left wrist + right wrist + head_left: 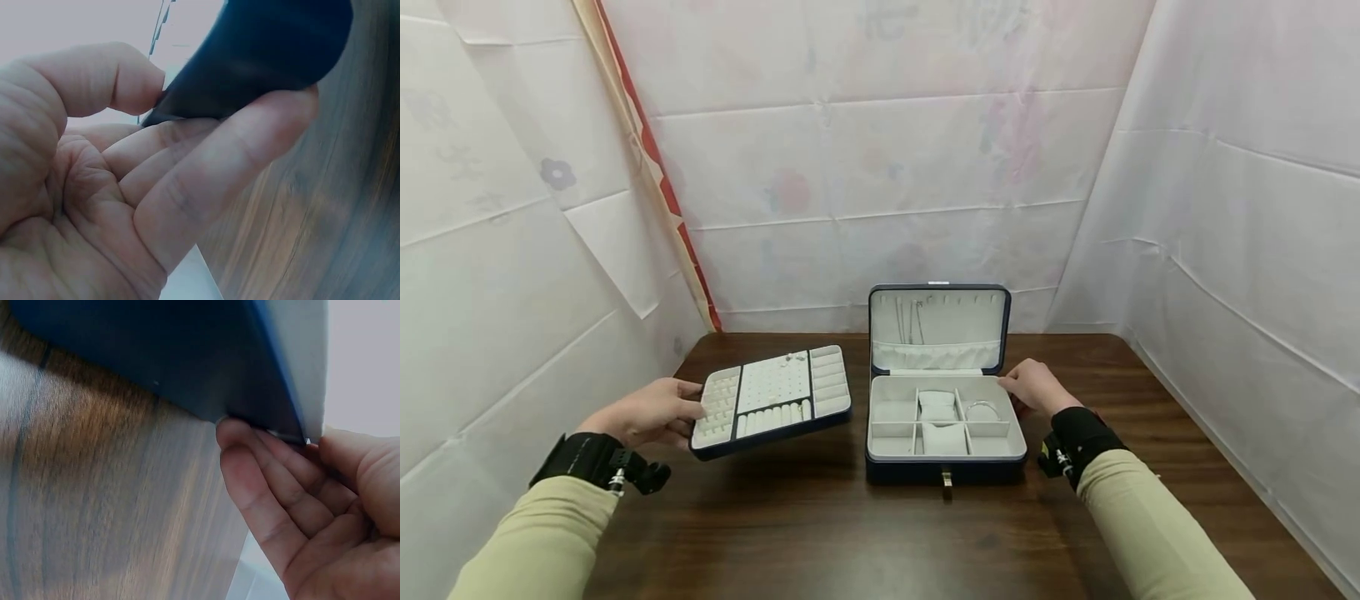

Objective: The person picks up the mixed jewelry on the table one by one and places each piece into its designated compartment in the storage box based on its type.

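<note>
My left hand [651,412] grips the left end of a white-lined jewelry tray [775,385], thumb on the rim and fingers under its dark blue edge [269,50]. The tray is tilted over the table, left of the open jewelry box [947,472]. Small earrings [800,356] sit near the tray's far edge. With thumb at the rim and fingers along the outer wall [156,356], my right hand [1037,387] holds the box's right side. Inside the box are two cushions [945,438] and a silvery bracelet [982,403] in divided compartments.
The box's lid [938,358] stands upright at the back, with thin necklaces [919,317] hanging inside it. A clasp tab [947,479] hangs at the box's front. White sheeting [880,167] encloses the brown wooden table [820,533] at the back and both sides.
</note>
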`<move>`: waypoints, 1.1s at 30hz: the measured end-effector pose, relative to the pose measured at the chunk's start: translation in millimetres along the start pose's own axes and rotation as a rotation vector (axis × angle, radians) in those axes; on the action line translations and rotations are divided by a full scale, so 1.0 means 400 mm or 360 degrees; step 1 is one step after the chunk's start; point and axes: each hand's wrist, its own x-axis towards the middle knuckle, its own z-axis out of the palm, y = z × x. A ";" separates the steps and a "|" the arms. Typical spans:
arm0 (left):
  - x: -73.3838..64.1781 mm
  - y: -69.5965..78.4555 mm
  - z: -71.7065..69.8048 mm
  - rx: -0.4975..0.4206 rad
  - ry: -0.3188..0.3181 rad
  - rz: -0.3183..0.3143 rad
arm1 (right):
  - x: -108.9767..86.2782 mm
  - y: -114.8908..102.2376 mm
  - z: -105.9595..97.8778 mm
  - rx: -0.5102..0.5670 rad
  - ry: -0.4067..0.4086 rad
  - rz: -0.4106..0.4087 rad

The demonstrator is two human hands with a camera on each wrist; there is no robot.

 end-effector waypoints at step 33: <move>0.036 0.049 0.041 0.0004 -0.0068 0.0076 | -0.021 -0.155 0.056 -0.0131 0.0366 -0.0721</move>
